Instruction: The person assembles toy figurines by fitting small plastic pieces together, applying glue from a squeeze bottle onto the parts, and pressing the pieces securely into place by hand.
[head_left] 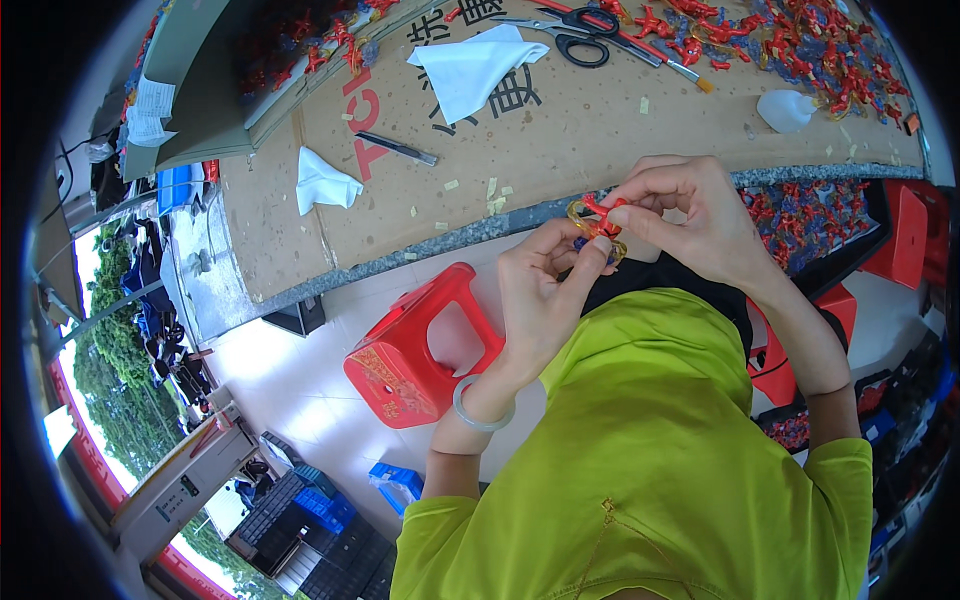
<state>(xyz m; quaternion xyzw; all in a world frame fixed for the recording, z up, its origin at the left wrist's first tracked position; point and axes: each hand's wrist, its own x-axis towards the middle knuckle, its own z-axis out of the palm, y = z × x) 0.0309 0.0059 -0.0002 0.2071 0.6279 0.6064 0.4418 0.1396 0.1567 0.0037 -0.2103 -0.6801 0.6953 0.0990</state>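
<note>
- Centrally, both hands meet just in front of the near edge of the workbench [300,260], above the person's lap.
- Left hand [540,290]: fingers curled, thumb and forefinger pinched on the small red-and-gold ornament [598,222] from its near left side; a pale bangle [482,408] circles this wrist.
- Right hand [690,215]: fingertips closed on the same ornament from its far right side, so the piece is gripped between the two hands.
- Ornament: a red figure with yellow ring-like loops and a dark blue part beneath; finer detail is too small to tell.
- Bench top, far side: black-handled scissors [580,35] lie beside a thin brush [655,50], with a white cloth [470,65] to their left.
- Further left on the brown cardboard cover: a dark pen [397,148] and a second crumpled white cloth [323,182].
- Far right of the bench: a heap of small red pieces [810,45] and a white plastic cup [785,110] on its side.
- Floor, near left of the hands: a red plastic stool [420,350].
- Lower right: the person's yellow-green shirt [650,450].
</note>
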